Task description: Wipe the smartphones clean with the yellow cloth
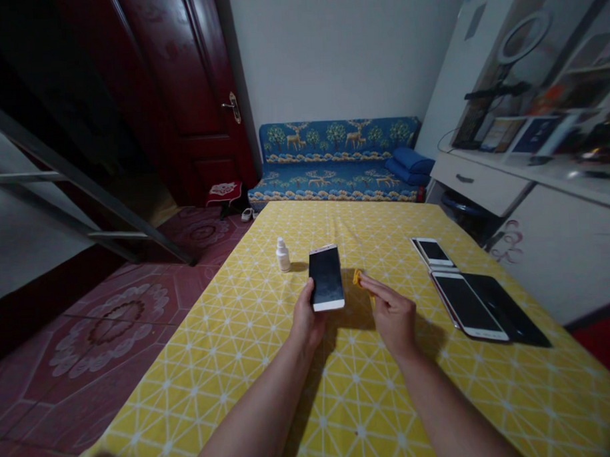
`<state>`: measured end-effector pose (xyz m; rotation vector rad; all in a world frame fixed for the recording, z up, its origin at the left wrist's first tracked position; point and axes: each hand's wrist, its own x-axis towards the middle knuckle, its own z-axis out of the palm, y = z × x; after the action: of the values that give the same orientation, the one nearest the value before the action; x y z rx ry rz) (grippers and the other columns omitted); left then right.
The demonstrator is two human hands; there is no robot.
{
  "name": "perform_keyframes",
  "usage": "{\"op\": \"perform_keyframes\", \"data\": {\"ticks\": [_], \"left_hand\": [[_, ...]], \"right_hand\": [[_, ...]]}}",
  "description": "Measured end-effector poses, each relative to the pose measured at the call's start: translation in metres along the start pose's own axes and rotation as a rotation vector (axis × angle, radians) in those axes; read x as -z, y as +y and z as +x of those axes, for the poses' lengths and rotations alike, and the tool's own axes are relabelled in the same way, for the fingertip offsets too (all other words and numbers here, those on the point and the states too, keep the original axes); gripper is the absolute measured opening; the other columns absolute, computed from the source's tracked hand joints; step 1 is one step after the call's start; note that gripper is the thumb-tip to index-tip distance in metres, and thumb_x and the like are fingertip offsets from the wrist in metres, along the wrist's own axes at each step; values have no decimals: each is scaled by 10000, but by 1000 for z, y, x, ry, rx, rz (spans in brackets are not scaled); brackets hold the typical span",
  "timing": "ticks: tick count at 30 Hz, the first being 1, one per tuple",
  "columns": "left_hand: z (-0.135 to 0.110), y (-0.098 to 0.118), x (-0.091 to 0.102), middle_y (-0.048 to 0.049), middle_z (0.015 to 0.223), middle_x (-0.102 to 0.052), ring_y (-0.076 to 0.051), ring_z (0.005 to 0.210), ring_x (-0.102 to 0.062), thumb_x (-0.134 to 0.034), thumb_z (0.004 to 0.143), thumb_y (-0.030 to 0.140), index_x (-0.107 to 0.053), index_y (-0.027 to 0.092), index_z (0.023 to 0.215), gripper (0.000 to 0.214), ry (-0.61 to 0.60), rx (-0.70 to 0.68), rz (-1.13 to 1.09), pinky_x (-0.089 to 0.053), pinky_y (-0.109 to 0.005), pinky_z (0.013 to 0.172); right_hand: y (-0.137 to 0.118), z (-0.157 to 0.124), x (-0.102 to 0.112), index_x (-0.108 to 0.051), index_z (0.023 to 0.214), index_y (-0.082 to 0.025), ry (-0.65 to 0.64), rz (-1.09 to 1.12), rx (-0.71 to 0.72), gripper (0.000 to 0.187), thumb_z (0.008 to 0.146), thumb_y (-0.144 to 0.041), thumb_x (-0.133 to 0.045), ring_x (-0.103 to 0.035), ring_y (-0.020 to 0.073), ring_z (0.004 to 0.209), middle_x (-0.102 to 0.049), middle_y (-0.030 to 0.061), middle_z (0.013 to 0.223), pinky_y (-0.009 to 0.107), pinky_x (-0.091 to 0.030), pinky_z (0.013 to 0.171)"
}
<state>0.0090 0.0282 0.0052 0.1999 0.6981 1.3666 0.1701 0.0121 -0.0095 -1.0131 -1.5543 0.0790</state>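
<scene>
My left hand (308, 320) grips a smartphone (326, 278) with a dark screen and pale borders, held tilted above the table with its screen toward me. To the right of the phone, my right hand (394, 317) pinches a small folded yellow cloth (357, 277) at its fingertips. A gap separates the cloth from the phone. A small white bottle (282, 255) with a white cap stands upright left of the phone.
A yellow patterned tablecloth (229, 351) covers the table. On its right side lie a white smartphone (434, 250) and a larger white tablet (468, 305) on an open dark cover (512, 309). Beyond stands a blue couch (328, 178); a white cabinet (560, 246) is at right.
</scene>
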Motion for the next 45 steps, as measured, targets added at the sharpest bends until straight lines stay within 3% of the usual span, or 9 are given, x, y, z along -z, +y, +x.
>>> {"op": "perform_keyframes", "data": {"ticks": [3, 8, 10, 17, 28, 33, 39, 45], "left_hand": [[-1, 3, -4, -66, 766, -718, -147, 597, -670, -549, 896, 200, -647, 90, 909, 148, 73, 78, -59, -535, -230, 526], [-4, 4, -4, -53, 655, -675, -105, 503, -621, -509, 904, 162, -620, 87, 835, 151, 59, 156, -105, -494, -169, 453], [-3, 3, -3, -45, 631, -663, -93, 473, -602, -516, 900, 176, -620, 88, 842, 148, 45, 180, -80, -475, -153, 421], [-7, -2, 1, 0, 510, -572, -60, 318, -443, -499, 921, 313, -598, 101, 851, 244, -67, 235, 170, -300, -135, 283], [-12, -10, 9, -2, 509, -567, -89, 325, -470, -673, 757, 492, -586, 126, 862, 390, -274, 310, 450, -234, -148, 269], [-11, -12, 8, 12, 491, -535, -69, 327, -443, -699, 733, 492, -601, 115, 829, 402, -280, 270, 430, -201, -146, 276], [-10, -10, 4, -9, 586, -593, -76, 413, -518, -686, 791, 435, -631, 101, 881, 350, -197, 189, 295, -263, -136, 290], [-5, -10, 5, -78, 757, -699, -104, 513, -622, -632, 869, 352, -630, 79, 984, 296, -215, 212, 163, -512, -177, 466]], "right_hand": [[-6, 1, 1, -718, 1101, -233, 92, 17, -11, 401, 869, -12, -477, -695, 196, 1047, -726, 64, 1134, 368, -589, 916], [-33, -4, -4, -621, 1274, -266, -146, 118, 324, 565, 843, 58, -453, -605, 225, 1207, -649, 56, 1285, 425, -559, 983], [-38, -6, -5, -580, 1322, -259, -191, 127, 395, 598, 836, 68, -457, -571, 239, 1248, -621, 65, 1324, 450, -553, 993], [-25, -3, -4, -572, 1329, -269, -100, 56, 340, 595, 853, 65, -450, -576, 230, 1243, -629, 61, 1314, 450, -542, 1008], [-7, 11, 9, -674, 1196, -230, 168, -133, 67, 390, 909, -66, -467, -653, 195, 1133, -682, 83, 1228, 372, -543, 976], [7, 6, 4, -698, 1160, -178, 237, -88, -189, 325, 896, -187, -508, -690, 229, 1057, -715, 114, 1151, 391, -561, 928], [17, -2, -7, -724, 1102, -146, 114, 155, -527, 367, 789, -254, -568, -698, 271, 1023, -719, 139, 1131, 457, -537, 951], [4, 1, -12, -710, 1113, -142, 121, 489, -747, 461, 696, -341, -723, -713, 285, 956, -736, 146, 1080, 445, -574, 855]]}}
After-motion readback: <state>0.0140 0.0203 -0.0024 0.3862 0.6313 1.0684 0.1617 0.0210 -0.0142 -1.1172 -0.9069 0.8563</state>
